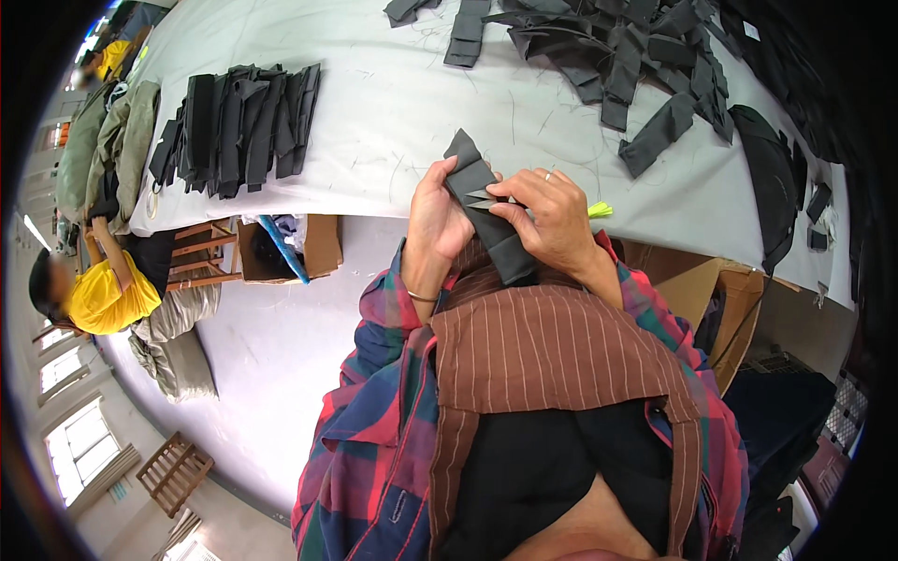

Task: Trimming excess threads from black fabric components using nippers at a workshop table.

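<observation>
My left hand (440, 213) is closed on a folded strip of dark grey fabric (496, 234), with the thumb along its upper end. The strip slants from the table's near edge down toward my lap. In my right hand (554, 217) is a pair of small thread snips (480, 199). Their pointed metal blades lie over the strip's face, close to my left fingers; my right fingers hide the handles. A bright yellow-green tag (600, 210) sticks out beside my right hand, and I cannot tell what it is fixed to.
On the white-covered table (393, 122), a row of dark fabric strips (245, 126) lies at left and a loose heap (645, 47) at far right. Cardboard boxes (323, 248) stand below. A person in a yellow top (114, 292) works at far left. A wooden stool (175, 474) stands behind.
</observation>
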{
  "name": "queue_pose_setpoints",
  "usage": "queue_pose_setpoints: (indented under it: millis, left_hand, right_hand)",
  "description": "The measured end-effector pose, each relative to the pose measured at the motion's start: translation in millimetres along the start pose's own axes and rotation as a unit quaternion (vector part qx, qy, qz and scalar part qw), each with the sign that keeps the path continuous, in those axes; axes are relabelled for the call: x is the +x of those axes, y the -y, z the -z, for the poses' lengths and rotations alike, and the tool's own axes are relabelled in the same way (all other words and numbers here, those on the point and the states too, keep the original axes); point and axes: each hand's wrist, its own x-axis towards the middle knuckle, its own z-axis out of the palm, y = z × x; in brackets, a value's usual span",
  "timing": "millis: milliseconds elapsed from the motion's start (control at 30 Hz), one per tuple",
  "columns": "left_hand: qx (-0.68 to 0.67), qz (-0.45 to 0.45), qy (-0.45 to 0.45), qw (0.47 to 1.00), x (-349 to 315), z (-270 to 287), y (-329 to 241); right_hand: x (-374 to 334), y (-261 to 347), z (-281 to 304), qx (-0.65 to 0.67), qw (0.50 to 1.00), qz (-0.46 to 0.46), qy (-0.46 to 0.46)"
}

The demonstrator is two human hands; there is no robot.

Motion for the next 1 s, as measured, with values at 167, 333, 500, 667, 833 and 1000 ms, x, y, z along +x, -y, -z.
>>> queue_pose_setpoints:
  millis: [167, 333, 500, 667, 833, 1000]
  left_hand:
    - [-0.004, -0.006, 0.004, 1.0, -2.5, 3.0, 2.8]
    - [-0.001, -0.01, 0.046, 0.999, -3.6, 10.7, 1.3]
    - [0.001, -0.01, 0.031, 0.999, -6.8, 8.0, 3.8]
    - [-0.04, -0.019, 0.094, 0.995, -15.4, 13.2, 4.8]
    - [-0.038, -0.016, 0.138, 0.99, -23.4, 14.5, 5.8]
    - [-0.037, -0.021, 0.138, 0.99, -32.0, 17.0, 8.4]
  right_hand:
    - [-5.0, 5.0, -1.5, -0.026, 1.0, 0.01, -0.01]
    - [-7.7, 8.6, 1.4, -0.035, 0.999, 0.034, 0.001]
    - [-9.6, 12.1, -5.1, 0.025, 0.999, 0.002, -0.031]
    - [-11.6, 18.5, -4.2, 0.036, 0.999, -0.013, -0.03]
    - [-15.7, 25.0, -3.5, -0.032, 0.998, 0.012, -0.058]
    - [-22.8, 30.1, -6.0, -0.048, 0.997, 0.036, -0.054]
